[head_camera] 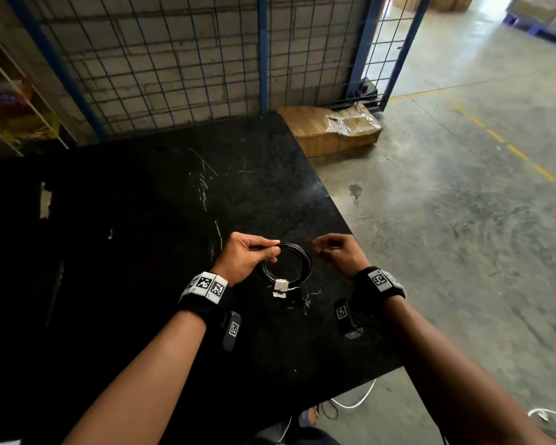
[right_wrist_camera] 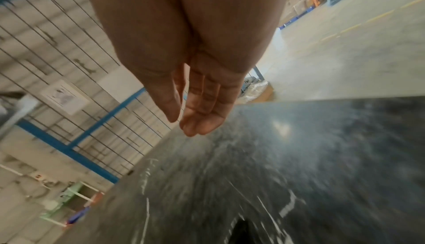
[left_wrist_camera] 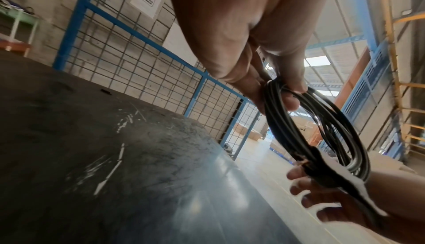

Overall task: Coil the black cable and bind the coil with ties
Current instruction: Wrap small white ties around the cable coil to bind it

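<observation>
A black cable coil hangs just above the black table, near its right edge. A white tie wraps the coil's near side. My left hand pinches the coil's top left between thumb and fingers. In the left wrist view that hand grips the bunched strands of the coil, and the tie shows as a white blur. My right hand hovers just right of the coil with loosely bent fingers. The right wrist view shows this hand holding nothing.
The table's right edge runs diagonally beside my right hand, with concrete floor beyond. A cardboard box lies on the floor at the table's far corner. A blue wire fence backs the table. White cable trails on the floor below.
</observation>
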Available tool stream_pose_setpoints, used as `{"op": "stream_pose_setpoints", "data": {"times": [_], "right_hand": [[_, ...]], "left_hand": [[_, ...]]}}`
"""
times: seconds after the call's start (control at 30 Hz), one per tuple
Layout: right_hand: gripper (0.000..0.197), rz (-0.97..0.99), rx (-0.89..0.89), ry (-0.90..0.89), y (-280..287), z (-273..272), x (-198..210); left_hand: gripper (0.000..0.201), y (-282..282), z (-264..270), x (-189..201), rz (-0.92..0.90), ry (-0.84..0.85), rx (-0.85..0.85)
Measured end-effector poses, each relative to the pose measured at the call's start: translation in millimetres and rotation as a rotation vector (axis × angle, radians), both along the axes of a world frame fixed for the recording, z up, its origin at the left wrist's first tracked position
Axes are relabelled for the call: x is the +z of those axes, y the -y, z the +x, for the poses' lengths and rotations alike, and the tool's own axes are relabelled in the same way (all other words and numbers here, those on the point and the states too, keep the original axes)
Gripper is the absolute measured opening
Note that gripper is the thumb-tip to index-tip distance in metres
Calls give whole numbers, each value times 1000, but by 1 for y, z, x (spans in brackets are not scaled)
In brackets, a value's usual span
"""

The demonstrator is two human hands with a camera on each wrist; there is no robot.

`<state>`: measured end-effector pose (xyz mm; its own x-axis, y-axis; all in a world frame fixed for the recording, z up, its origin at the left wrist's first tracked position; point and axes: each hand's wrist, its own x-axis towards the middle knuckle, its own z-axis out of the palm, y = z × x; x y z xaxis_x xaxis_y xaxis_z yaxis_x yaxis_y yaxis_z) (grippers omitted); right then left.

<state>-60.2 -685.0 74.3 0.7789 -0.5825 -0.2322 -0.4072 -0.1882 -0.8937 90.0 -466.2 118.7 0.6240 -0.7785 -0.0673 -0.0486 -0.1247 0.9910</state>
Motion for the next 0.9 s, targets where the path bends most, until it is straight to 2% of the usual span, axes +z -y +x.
{"op": "stream_pose_setpoints", "data": {"times": [0.17,0.33,0.43,0.53,0.6,0.73,0.83,0.9], "right_hand": [[27,-5,-41,-169,-13,-7,-54],[13,-18,-33,-350,-34,-9,-97],[23,-13,-25,-415,-49,-9,-121],[39,-46,-5,-426,-59,-2,-130],[42,-82,-7,-433,-61,2,-138],[16,-152,-58,-459,-65,11,-147],[12,-97,-88,-424,-65,14,-134],[9,-44,-44,-345,-63,18,-117]], "left_hand": [[19,-11,5,-21,71,1,55],[22,-17,5,-39,111,-10,101],[22,-24,5,-49,140,-29,133],[22,-33,6,-55,160,-35,154],[23,-39,5,-58,176,-42,159],[25,-47,6,-60,191,-59,175],[25,-50,8,-58,191,-58,161],[25,-49,11,-55,189,-48,131]]}}
